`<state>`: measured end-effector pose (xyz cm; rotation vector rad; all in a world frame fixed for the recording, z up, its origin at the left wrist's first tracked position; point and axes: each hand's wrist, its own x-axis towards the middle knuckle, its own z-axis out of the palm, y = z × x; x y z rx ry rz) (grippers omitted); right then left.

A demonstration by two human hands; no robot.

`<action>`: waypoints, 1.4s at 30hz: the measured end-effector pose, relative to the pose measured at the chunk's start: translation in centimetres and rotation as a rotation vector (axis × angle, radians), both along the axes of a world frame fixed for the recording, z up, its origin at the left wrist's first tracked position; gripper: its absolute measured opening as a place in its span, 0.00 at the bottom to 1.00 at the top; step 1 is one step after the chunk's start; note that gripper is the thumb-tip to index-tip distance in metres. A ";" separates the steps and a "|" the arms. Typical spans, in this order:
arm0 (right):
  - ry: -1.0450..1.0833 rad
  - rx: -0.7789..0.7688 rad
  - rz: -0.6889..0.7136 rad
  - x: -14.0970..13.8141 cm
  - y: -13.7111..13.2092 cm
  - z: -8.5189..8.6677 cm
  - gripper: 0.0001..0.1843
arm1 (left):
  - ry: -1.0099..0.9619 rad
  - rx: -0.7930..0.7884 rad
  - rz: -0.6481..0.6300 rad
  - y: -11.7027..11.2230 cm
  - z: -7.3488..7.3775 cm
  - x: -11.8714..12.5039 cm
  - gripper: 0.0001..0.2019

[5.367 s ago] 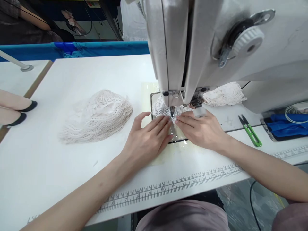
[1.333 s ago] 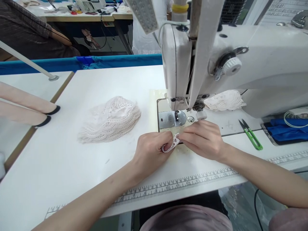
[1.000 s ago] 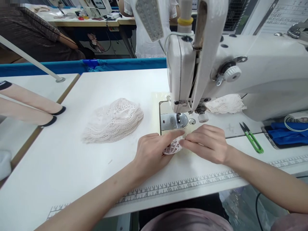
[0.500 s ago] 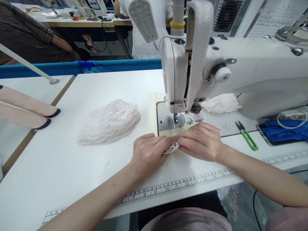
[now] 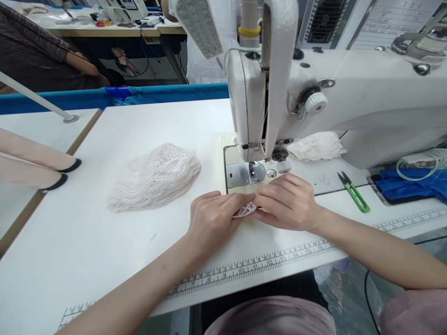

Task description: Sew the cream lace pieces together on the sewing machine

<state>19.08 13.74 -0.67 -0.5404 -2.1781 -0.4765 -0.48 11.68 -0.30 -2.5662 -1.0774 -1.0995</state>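
Between my two hands is a small piece of white lace (image 5: 245,210), mostly covered by fingers. My left hand (image 5: 213,218) is closed on its left side, thumb and fingers pinching. My right hand (image 5: 288,202) pinches the other end, its fingertips meeting those of the left. Both hands are just in front of the metal needle plate (image 5: 240,174) of a white sewing machine (image 5: 251,97); the lace lies short of the presser foot (image 5: 252,168). A pile of white lace pieces (image 5: 157,177) rests to the left of my left hand.
More lace (image 5: 317,146) lies behind the needle, under the machine arm. Green thread snips (image 5: 354,193) and a blue cloth (image 5: 412,184) on a dark tray are at the right. A printed ruler (image 5: 251,268) runs along the front edge. Two people (image 5: 31,51) are beyond the table.
The whole view has shifted slightly, moving the scene a little left. My hands keep their pinch on the lace, in nearly the same place before the needle plate.
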 end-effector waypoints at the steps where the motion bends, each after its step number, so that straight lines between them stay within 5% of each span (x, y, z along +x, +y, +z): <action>1: -0.009 0.004 -0.011 0.0 0.1 -0.1 0.07 | 0.002 -0.006 0.011 0.0 0.0 0.0 0.05; 17: -0.046 0.023 -0.034 0.1 0.1 0.1 0.07 | 0.029 -0.042 0.061 0.1 0.0 -0.1 0.06; 22: -0.045 0.074 0.070 1.0 -0.2 1.1 0.07 | 0.037 -0.040 0.011 -0.6 1.2 0.0 0.05; 24: -0.051 0.098 0.143 1.4 -0.7 2.0 0.10 | 0.015 -0.150 -0.031 -1.5 2.1 0.0 0.05; 27: -0.065 0.063 0.250 1.6 -1.6 3.0 0.10 | -0.086 -0.564 -0.160 -2.5 3.1 0.0 0.04; 30: -0.055 -0.254 0.243 1.4 -1.7 2.7 0.05 | -0.093 -0.841 -0.190 -2.2 2.9 0.2 0.06; 33: -0.025 -0.680 0.114 0.9 -0.8 1.4 0.06 | 0.025 -0.694 0.055 -0.9 1.7 0.4 0.10; 35: -0.032 -0.812 0.007 0.7 0.0 0.6 0.08 | 0.098 -0.577 0.176 -0.2 0.8 0.6 0.07; 39: -0.060 -0.831 -0.166 0.3 1.1 0.0 0.09 | 0.186 -0.309 0.266 0.0 0.3 1.0 0.23; 42: -0.077 -0.809 -0.251 0.0 1.5 0.0 0.09 | 0.277 -0.068 0.233 -0.6 0.3 1.2 0.18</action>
